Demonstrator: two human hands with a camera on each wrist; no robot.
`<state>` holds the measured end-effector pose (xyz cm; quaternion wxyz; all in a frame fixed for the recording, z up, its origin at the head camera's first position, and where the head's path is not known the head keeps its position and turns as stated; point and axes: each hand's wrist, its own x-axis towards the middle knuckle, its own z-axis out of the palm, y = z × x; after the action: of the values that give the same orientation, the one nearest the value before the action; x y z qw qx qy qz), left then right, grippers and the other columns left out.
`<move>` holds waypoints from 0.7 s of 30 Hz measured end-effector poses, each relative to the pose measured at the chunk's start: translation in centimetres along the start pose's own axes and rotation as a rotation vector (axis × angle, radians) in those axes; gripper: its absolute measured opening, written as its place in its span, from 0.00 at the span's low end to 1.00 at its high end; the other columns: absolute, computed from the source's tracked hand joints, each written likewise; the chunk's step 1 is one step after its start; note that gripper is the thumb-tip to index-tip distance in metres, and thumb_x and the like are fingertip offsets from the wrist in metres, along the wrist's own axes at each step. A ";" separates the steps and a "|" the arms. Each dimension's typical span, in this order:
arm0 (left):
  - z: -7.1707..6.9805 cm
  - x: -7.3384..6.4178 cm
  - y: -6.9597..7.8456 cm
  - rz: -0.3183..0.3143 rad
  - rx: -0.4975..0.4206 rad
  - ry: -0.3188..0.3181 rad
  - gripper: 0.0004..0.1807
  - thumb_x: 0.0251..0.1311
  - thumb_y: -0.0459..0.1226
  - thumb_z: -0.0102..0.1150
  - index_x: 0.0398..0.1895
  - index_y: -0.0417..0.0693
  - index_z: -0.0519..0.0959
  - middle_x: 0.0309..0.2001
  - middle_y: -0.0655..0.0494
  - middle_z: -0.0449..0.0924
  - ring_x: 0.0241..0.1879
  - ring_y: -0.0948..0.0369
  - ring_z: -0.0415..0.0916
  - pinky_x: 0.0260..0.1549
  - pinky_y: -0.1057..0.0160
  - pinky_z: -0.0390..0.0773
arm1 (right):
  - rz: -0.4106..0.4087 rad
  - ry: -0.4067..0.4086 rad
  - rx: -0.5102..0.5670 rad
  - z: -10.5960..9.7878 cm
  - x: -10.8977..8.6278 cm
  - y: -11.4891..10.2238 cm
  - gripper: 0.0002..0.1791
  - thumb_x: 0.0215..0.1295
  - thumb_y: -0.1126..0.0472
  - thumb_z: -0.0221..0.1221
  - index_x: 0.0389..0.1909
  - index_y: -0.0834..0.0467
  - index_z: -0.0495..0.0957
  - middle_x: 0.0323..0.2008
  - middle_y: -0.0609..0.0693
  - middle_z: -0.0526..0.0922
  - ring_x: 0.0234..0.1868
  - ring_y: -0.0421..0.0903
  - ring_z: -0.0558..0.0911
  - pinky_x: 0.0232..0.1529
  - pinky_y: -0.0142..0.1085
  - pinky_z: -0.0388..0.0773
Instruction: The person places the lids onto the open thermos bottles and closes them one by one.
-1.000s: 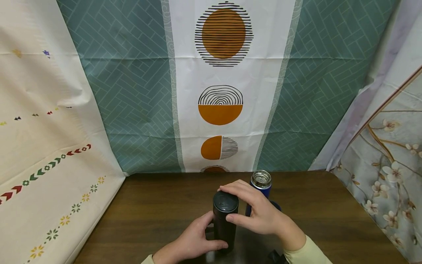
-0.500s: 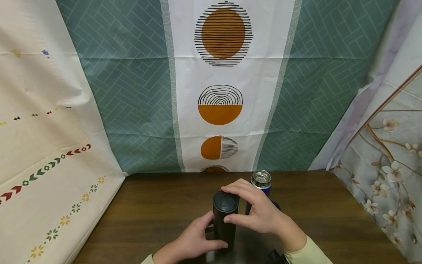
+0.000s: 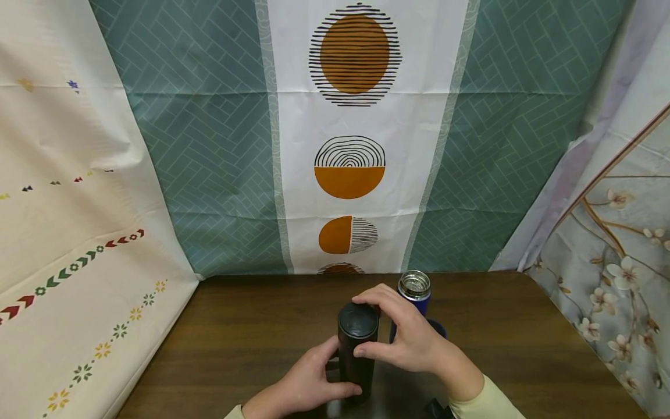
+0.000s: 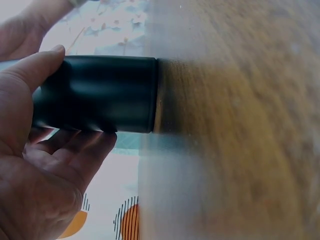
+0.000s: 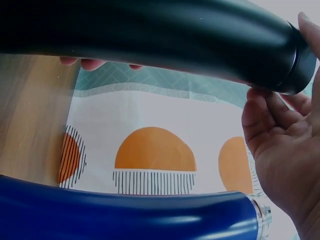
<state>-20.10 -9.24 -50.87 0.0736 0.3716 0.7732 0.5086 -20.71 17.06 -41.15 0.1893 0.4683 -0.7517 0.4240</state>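
Note:
A black thermos (image 3: pixel 358 366) stands upright on the brown table, its black lid (image 3: pixel 358 320) on top. My left hand (image 3: pixel 309 378) grips its lower body from the left; in the left wrist view the thumb and fingers lie on opposite sides of the thermos (image 4: pixel 110 95). Up at the lid, my right hand (image 3: pixel 408 337) holds it between thumb and fingers, also visible in the right wrist view. Behind that hand stands a blue thermos (image 3: pixel 422 305), uncapped, its steel mouth (image 3: pixel 415 283) showing and its lower part mostly hidden.
A dark blue round piece (image 3: pixel 437 329) lies beside the blue thermos, partly behind my right hand. Something small and black (image 3: pixel 438 409) shows near my right wrist. The wooden table (image 3: pixel 251 326) meets a patterned cloth backdrop (image 3: pixel 225 174) at its far edge.
My right hand has turned slightly at the lid: its thumb has moved a little left and its fingertips a little right. My left hand and both thermoses hold their places.

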 end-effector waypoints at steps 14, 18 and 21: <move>-0.1 0.0 -0.3 -0.009 -0.061 -0.045 0.41 0.71 0.46 0.78 0.83 0.68 0.67 0.70 0.62 0.81 0.70 0.58 0.79 0.66 0.56 0.81 | 0.033 -0.103 0.190 0.4 -0.2 0.4 0.46 0.67 0.65 0.77 0.84 0.56 0.67 0.71 0.52 0.82 0.69 0.50 0.81 0.72 0.44 0.76; -0.1 0.0 -0.2 -0.009 -0.054 -0.047 0.42 0.71 0.46 0.78 0.83 0.69 0.66 0.70 0.62 0.81 0.71 0.58 0.78 0.66 0.56 0.81 | 0.048 -0.073 0.146 0.4 -0.2 0.5 0.45 0.65 0.62 0.80 0.82 0.54 0.72 0.67 0.49 0.84 0.65 0.48 0.83 0.66 0.43 0.81; -0.1 0.0 -0.1 -0.015 -0.048 -0.043 0.42 0.70 0.46 0.79 0.83 0.69 0.67 0.70 0.63 0.81 0.70 0.58 0.78 0.65 0.56 0.81 | 0.037 -0.051 0.117 0.5 -0.1 0.4 0.45 0.63 0.60 0.82 0.80 0.54 0.74 0.65 0.48 0.85 0.63 0.48 0.83 0.63 0.43 0.83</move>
<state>-20.21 -9.32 -50.88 0.1027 0.3747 0.7617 0.5185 -20.95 16.86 -41.70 0.1343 0.4753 -0.7388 0.4586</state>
